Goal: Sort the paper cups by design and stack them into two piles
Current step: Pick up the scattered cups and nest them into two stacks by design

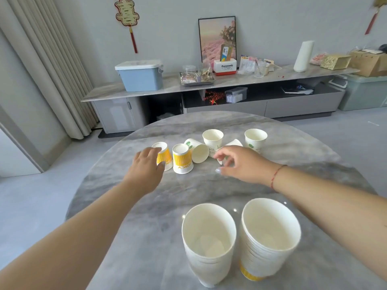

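Two stacks of paper cups stand near me on the round grey table [146,237]: a white one [209,243] on the left and one with yellow stripes [270,241] on the right. Further out lies a row of loose cups. Two yellow-striped cups sit upside down, one [164,156] under my left hand [146,166], whose fingers wrap around it, and one [182,159] just right of it. A green-leaf cup [198,150] lies on its side. Two more leaf cups stand upright [213,139] [255,140]. My right hand [238,164] hovers, fingers apart, over a tipped cup [233,143].
Beyond the table runs a long low cabinet [146,88] carrying a blue lidded box [140,75], a metal tray [196,79], a framed picture [216,38] and a white roll [303,56]. Curtains [52,65] hang at the left. The table's far edge curves just behind the loose cups.
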`<state>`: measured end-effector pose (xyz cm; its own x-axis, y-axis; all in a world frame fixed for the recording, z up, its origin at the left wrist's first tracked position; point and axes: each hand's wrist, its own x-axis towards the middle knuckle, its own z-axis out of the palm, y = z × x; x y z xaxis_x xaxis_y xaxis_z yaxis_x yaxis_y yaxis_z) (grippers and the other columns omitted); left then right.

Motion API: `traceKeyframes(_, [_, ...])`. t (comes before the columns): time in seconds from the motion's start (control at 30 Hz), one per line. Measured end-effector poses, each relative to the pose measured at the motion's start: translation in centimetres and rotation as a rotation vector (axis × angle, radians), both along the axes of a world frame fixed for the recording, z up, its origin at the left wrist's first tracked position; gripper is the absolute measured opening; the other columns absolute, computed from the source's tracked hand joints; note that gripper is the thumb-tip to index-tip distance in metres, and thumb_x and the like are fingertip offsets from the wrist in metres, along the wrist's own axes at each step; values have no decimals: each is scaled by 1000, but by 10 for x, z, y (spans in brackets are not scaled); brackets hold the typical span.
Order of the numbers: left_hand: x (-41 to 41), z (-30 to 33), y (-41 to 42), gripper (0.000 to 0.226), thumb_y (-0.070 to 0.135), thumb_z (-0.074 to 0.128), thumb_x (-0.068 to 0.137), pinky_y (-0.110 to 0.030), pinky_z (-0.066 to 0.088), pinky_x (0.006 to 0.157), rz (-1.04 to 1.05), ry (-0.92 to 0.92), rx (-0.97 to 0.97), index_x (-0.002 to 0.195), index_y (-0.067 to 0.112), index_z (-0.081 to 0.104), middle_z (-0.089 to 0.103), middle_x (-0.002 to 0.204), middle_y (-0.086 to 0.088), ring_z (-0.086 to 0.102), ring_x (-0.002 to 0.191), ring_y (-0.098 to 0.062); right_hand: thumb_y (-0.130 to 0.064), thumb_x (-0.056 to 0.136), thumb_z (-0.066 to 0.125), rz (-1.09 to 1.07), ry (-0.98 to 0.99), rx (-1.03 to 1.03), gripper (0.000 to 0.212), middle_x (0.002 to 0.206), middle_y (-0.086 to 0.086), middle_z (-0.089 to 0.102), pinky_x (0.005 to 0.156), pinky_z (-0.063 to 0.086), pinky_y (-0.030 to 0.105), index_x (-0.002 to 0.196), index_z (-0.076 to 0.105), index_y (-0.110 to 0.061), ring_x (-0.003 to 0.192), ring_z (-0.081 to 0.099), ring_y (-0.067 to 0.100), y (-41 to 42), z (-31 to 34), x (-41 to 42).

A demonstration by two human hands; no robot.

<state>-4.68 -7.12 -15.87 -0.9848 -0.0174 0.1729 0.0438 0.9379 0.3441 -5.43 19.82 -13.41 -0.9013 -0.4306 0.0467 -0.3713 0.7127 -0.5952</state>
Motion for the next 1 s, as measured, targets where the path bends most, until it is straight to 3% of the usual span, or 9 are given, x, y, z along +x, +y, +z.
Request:
traceKeyframes(0.17, [-45, -18, -7, 58, 25, 43, 93, -41, 23, 110, 63, -148, -28, 146, 17, 21, 26, 150, -10, 22, 135, -35, -28, 83, 64, 147, 45, 153, 63, 133, 0, 44, 95, 38, 26, 140, 36, -27, 113, 48, 17, -50, -22, -40])
traceKeyframes(0.27, [-54, -25, -6, 57, 23, 43, 91, -43, 28, 106, 85, -208, -37, 144, 19, 23, 24, 149, -11, 22, 133, -35, -30, 84, 61, 175, 53, 242, 67, 128, 5, 46, 96, 42, 37, 143, 29, -28, 109, 46, 19, -69, -28, -54])
traceKeyframes(0.4, [-36, -30, -3, 44, 37, 57, 86, -40, 36, 98, 148, -13, 55, 121, 15, 45, 34, 139, -8, 33, 125, -31, -37, 78, 66, 106, 126, 276, 37, 116, 4, 49, 82, 39, 27, 110, 57, -21, 109, 49, 22, -69, -40, -59])
traceKeyframes(0.47, [-17, -32, -2, 49, 40, 66, 78, -35, 39, 86, 182, 141, 122, 113, 14, 44, 36, 132, -4, 40, 118, -28, -38, 73, 72, 18, 282, 217, 39, 110, 5, 48, 72, 36, 28, 100, 53, -15, 102, 50, 23, -64, -44, -57])
traceKeyframes(0.63, [-9, -33, -5, 90, 48, 72, 69, -42, 47, 91, 150, 49, 111, 141, 37, 18, 27, 143, -4, 44, 123, -29, -47, 76, 67, 85, 311, 346, 75, 122, 7, 40, 84, 44, 34, 139, 32, -27, 110, 45, 23, -73, -40, -60])
traceKeyframes(0.73, [-9, -39, -2, 95, 57, 70, 67, -43, 45, 94, 166, -57, 134, 142, 41, 15, 29, 143, -4, 44, 125, -29, -46, 75, 66, 88, 275, 273, 40, 106, 1, 41, 82, 43, 33, 106, 57, -22, 105, 45, 22, -79, -38, -63])
traceKeyframes(0.83, [-6, -46, -5, 100, 62, 69, 65, -43, 43, 94, 237, -69, 166, 144, 34, 14, 34, 141, -5, 45, 124, -29, -44, 68, 71, 16, 406, 69, 35, 92, -1, 45, 71, 39, 32, 74, 48, -18, 90, 46, 19, -69, -40, -62])
traceKeyframes(0.9, [-8, -46, -8, 102, 63, 68, 66, -43, 42, 94, 289, -113, 196, 146, 32, 12, 35, 140, -8, 47, 123, -32, -54, 62, 71, 20, 422, 79, 53, 105, 1, 47, 79, 43, 36, 98, 50, -22, 99, 46, 20, -64, -45, -60])
traceKeyframes(1.0, [-14, -46, -7, 93, 62, 65, 70, -41, 43, 89, 310, -212, 238, 144, 33, 17, 44, 132, -13, 51, 115, -34, -63, 63, 67, 66, 131, 268, 85, 131, 3, 43, 98, 42, 40, 135, 31, -36, 122, 42, 22, -62, -57, -57])
